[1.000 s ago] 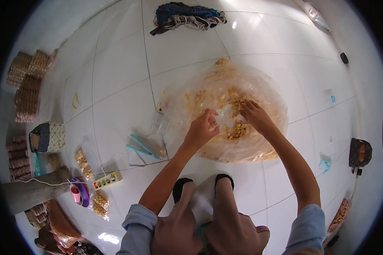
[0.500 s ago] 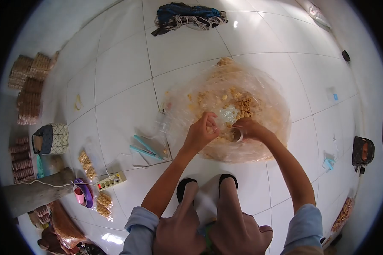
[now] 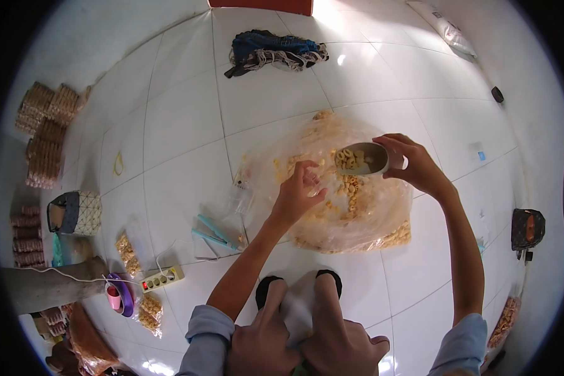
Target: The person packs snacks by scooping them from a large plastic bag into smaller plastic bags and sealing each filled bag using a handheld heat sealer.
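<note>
A big see-through plastic bag (image 3: pixel 370 222) of ring-shaped yellow snacks (image 3: pixel 351 194) lies spread open on the floor in front of me. My right hand (image 3: pixel 410 161) grips a pale cup (image 3: pixel 376 158) from its base end, tilted on its side above the bag. Several snack pieces show inside the cup, near its mouth, which faces left. Over the bag's left part is my left hand (image 3: pixel 299 190), its fingers curled and thumb apart, with what looks like clear film between them; I cannot make it out fully.
Light-blue tool (image 3: pixel 213 232), possibly a sealer, lies left of the bag. Nearby are a power strip (image 3: pixel 162 279), filled snack packets (image 3: pixel 128 255) and a purple bowl (image 3: pixel 126 294). Stacked packs (image 3: pixel 44 153) line the left wall. A blue bundle (image 3: pixel 276 51) lies ahead.
My right hand has lifted the cup up and right out of the snacks, turning its mouth left with pieces inside. My left hand stays near its place. The view has tilted slightly upward.
</note>
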Motion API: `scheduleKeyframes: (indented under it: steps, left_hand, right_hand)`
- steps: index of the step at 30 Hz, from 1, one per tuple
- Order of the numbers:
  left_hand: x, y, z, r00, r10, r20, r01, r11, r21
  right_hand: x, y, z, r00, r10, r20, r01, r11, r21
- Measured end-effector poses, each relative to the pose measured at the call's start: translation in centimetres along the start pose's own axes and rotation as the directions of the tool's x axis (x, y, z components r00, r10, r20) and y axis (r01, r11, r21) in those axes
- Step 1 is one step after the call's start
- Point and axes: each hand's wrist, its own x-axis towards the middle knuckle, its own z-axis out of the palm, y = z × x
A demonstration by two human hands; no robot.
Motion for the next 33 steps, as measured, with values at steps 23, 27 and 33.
scheduleKeyframes:
  steps: [23,27,33]
  left_hand:
    - [0.2,-2.7,-0.4,0.954,-0.058,0.295,0.04,0.997,0.066]
    - [0.5,-3.7,0.3,0.972,-0.062,0.225,0.055,0.998,0.038]
    - [0.9,-4.3,0.6,0.981,0.008,0.192,0.005,0.998,-0.068]
  right_hand:
    - [0.8,-4.2,1.3,0.953,-0.302,-0.006,0.272,0.866,-0.42]
    - [1.1,-3.8,1.7,0.954,-0.297,-0.044,0.244,0.853,-0.461]
    - [1.0,-3.2,2.1,0.951,-0.305,-0.045,0.246,0.838,-0.487]
